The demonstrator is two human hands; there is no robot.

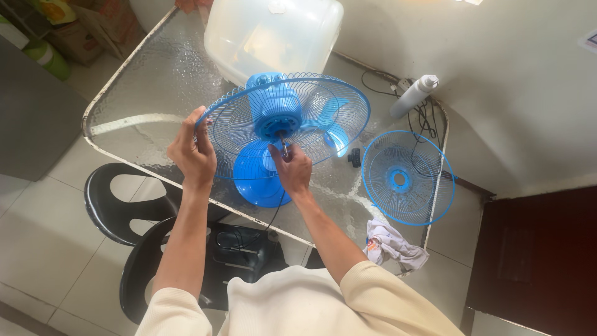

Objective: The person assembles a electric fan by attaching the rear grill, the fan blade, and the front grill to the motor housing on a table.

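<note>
Glass table [143, 81], pebbled and metal-rimmed with rounded corners, carries everything here. At its far edge sits a milky, translucent plastic container [273, 34]. In the middle stands a blue plastic fan [273, 112] on a round base, its rear wire guard [249, 134] a shallow bowl of thin spokes. A loose front guard [407, 177] lies flat to the right, beside a crumpled cloth [392, 244] and a white spray bottle [413, 94]. The left hand [191, 152] curls closed around the rear guard's rim; the right hand [291, 168] pinches the metal shaft [284, 144] at the motor's centre.
</note>
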